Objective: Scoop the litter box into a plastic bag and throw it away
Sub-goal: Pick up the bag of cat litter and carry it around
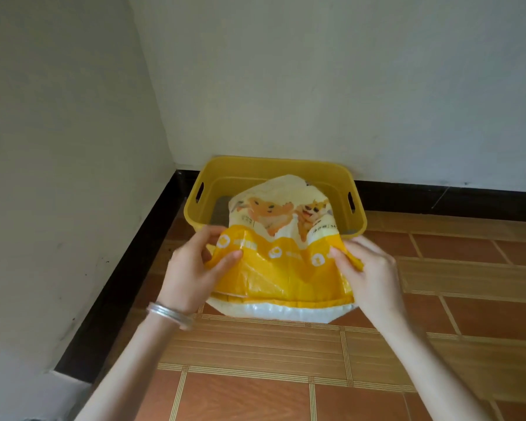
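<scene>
Holding plastic bag [286, 278] in both hands, just in front of the yellow litter box [274, 170]. Gripped at the two sides of its yellow band, crumpled between the grips.

- With left hand [189, 271]: pinching the left edge, thumb pressed on the near face, fingers [213, 230] curled round behind the film.
- With right hand [371, 268]: pinching the right edge, thumb across the front, rest of the hand wrapped behind the fold.
- Both grips closed firmly on the bag, nothing else held.

Orientation of bag: broad face up and toward the camera. Long axis near-to-far. White printed end with cartoon animals pointing away, reaching over the box's front rim. Clear sealed end nearest the body, above the tiled floor [438, 299]. Cannot tell whether touching the floor.

Pose: palms turned inward toward each other, wrists about level, forearms coming in from lower left and lower right and converging on the bag. Silver bangles [170, 316] on the left wrist.

Box sitting on the floor in the corner, back against the black skirting [438, 196], under the white wall [316, 86]. Handle slot on each short side. Inside mostly hidden behind the bag.
</scene>
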`<control>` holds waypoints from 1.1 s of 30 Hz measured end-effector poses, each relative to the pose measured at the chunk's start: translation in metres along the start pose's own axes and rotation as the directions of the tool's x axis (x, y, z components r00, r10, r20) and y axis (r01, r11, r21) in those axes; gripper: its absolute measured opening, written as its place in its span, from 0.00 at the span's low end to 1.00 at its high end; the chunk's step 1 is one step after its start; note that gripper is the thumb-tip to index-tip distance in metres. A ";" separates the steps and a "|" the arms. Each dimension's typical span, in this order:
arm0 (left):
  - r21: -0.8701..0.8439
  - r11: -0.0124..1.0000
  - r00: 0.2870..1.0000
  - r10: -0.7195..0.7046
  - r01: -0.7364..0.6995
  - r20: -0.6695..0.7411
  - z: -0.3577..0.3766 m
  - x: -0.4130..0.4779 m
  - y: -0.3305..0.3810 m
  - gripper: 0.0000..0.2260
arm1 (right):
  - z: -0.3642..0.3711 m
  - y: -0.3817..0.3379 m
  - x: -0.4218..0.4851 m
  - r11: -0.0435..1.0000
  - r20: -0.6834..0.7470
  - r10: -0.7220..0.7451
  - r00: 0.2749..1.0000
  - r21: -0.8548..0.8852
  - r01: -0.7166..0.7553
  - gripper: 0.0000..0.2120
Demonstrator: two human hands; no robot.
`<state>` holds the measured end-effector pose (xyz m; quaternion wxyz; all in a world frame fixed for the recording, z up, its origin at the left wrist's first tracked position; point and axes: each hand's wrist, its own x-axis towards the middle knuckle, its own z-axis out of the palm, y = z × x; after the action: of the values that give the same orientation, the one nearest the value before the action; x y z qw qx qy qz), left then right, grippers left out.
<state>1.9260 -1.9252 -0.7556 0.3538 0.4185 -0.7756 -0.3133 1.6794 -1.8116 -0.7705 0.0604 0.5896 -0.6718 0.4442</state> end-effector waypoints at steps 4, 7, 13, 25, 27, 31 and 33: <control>-0.074 0.990 0.992 -0.114 0.118 0.050 0.017 -0.033 -0.022 0.16 | 0.001 0.006 -0.034 0.997 0.068 0.078 0.995 0.009 -0.079 0.13; -0.053 0.991 0.991 -0.122 0.125 0.063 0.020 -0.044 -0.030 0.17 | 0.001 0.009 -0.046 0.994 0.115 0.108 0.987 -0.001 -0.109 0.11; 0.028 1.000 0.998 0.010 -0.008 -0.057 0.011 -0.019 -0.004 0.16 | 0.002 -0.002 -0.024 1.000 0.058 -0.029 0.998 0.013 0.028 0.14; 0.090 0.981 0.961 0.187 -0.172 -0.202 -0.003 0.019 0.046 0.05 | -0.010 -0.014 0.019 0.992 -0.158 -0.119 0.980 -0.066 0.110 0.08; 0.066 0.981 0.964 0.190 -0.181 -0.186 0.001 0.011 0.039 0.05 | -0.012 -0.011 0.009 0.996 -0.147 -0.089 0.985 -0.038 0.084 0.08; 0.035 0.994 0.989 0.103 -0.100 -0.102 0.024 -0.015 0.006 0.12 | -0.002 0.003 -0.026 0.999 -0.015 0.031 0.999 0.030 -0.031 0.12; 0.019 0.998 0.994 0.056 -0.055 -0.090 0.031 -0.023 -0.003 0.11 | 0.000 0.007 -0.037 0.998 0.019 0.061 0.998 0.031 -0.062 0.12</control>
<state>1.9115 -1.9004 -0.7818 0.3937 0.4135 -0.7727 -0.2774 1.6846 -1.7850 -0.7969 0.0313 0.5736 -0.6831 0.4510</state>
